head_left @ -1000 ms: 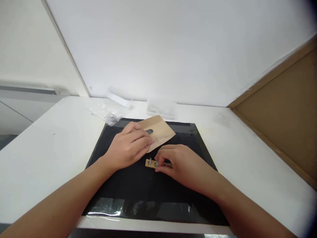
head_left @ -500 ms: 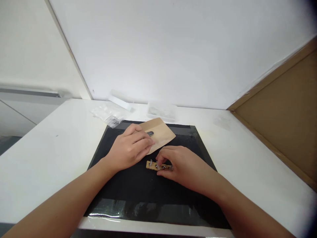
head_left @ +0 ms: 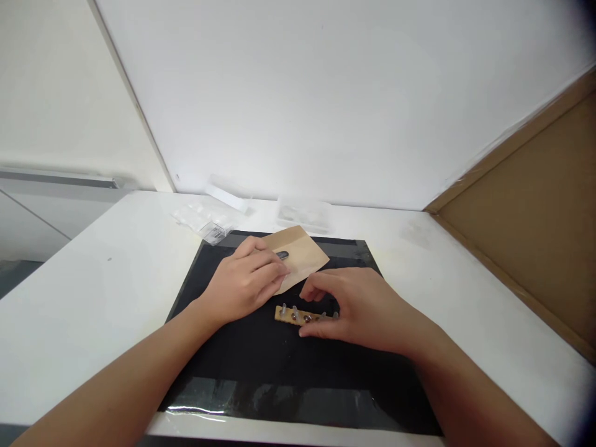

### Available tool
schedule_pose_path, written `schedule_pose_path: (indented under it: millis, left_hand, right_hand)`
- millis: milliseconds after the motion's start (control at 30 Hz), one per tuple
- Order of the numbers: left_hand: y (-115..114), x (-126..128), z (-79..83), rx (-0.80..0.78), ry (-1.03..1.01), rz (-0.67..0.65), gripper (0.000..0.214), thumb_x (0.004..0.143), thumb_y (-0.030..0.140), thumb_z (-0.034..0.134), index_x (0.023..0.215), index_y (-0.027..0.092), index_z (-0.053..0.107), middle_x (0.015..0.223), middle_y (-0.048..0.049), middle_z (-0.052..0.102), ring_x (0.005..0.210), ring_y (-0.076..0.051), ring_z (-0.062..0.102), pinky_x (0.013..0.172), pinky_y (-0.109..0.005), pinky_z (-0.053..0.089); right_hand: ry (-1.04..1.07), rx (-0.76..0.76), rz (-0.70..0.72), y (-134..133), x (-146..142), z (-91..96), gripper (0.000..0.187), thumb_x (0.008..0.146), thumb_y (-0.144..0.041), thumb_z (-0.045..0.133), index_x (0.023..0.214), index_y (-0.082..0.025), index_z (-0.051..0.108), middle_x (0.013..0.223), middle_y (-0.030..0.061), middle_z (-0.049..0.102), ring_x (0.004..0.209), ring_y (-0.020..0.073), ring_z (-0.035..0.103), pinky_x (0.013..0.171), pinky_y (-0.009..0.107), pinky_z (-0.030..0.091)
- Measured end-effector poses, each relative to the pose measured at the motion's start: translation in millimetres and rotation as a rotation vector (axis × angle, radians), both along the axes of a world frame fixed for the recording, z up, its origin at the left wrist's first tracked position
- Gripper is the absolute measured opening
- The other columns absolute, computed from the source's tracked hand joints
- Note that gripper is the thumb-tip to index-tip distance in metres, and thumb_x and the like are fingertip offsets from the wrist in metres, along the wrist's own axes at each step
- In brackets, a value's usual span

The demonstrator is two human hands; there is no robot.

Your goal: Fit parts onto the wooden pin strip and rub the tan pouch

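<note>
Right now, a small yellow strip lies on the black mat, near the middle and just below the brown paper. Little clear pegs stick up from the strip, and some of them lean. Shiny round bits sit along it too.

The right hand is at the right end of the strip. Its grip is loose: the thumb is on the near side, the bent fingers are on the far side, and a gap shows between them. I cannot tell if the hand touches the strip.

The left hand lies over the left part of the brown paper, with its fingers bent. A small dark thing pokes out by its fingers. I cannot tell if the left grip is holding it.

The mat lies on a white worktop. Behind the mat are a clear box and, more to the left, some crinkly clear bags.
</note>
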State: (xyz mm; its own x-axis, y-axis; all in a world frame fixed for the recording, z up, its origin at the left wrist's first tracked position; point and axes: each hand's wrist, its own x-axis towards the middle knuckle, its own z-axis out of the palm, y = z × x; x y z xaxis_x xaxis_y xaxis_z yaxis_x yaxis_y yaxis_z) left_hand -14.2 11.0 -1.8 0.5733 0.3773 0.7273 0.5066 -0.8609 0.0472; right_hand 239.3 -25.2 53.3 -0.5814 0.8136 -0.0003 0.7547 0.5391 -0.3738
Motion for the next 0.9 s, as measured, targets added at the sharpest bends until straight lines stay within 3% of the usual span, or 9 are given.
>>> schedule_pose_path:
  millis: [167, 367, 633, 900]
  left_hand:
    - [0.6, 0.1, -0.9, -0.008, 0.004, 0.005, 0.015, 0.092, 0.014, 0.07, 0.106, 0.021, 0.068, 0.099, -0.0027, 0.078, 0.093, -0.021, 0.064, 0.091, -0.039, 0.056]
    - [1.9, 0.0, -0.1, 0.005, 0.001, 0.005, 0.015, 0.092, 0.016, 0.07, 0.106, 0.021, 0.068, 0.098, -0.0027, 0.078, 0.094, -0.021, 0.064, 0.09, -0.039, 0.056]
    - [0.6, 0.6, 1.7, -0.01, 0.001, -0.004, 0.016, 0.092, 0.014, 0.07, 0.106, 0.02, 0.068, 0.1, -0.0025, 0.077, 0.093, -0.02, 0.064, 0.093, -0.039, 0.056]
    - [-1.4, 1.8, 2.3, -0.001, -0.018, -0.018, 0.015, 0.092, 0.014, 0.07, 0.105, 0.021, 0.069, 0.099, -0.0031, 0.078, 0.095, -0.021, 0.063, 0.093, -0.039, 0.056]
  right_hand:
    - [0.051, 0.001, 0.088, 3.3, -2.8, -2.3, 0.028, 0.085, -0.044, 0.081, 0.106, -0.027, 0.073, 0.102, -0.0003, 0.075, 0.094, 0.0196, 0.069, 0.077, 0.029, 0.047]
    - [0.047, -0.085, 0.116, 4.5, -9.5, -10.8, 0.041, 0.082, -0.05, 0.084, 0.114, -0.027, 0.074, 0.094, -0.0001, 0.073, 0.087, 0.0191, 0.067, 0.075, 0.029, 0.047]
    - [-0.006, -0.127, 0.063, 2.5, -14.4, -10.0, 0.014, 0.085, -0.034, 0.082, 0.092, -0.024, 0.075, 0.083, -0.0026, 0.071, 0.079, 0.0162, 0.063, 0.067, 0.027, 0.042]
    - [0.069, -0.133, 0.093, 2.2, -15.6, -10.4, 0.002, 0.09, -0.025, 0.076, 0.089, -0.024, 0.075, 0.086, -0.0018, 0.073, 0.081, 0.0158, 0.065, 0.071, 0.027, 0.044]
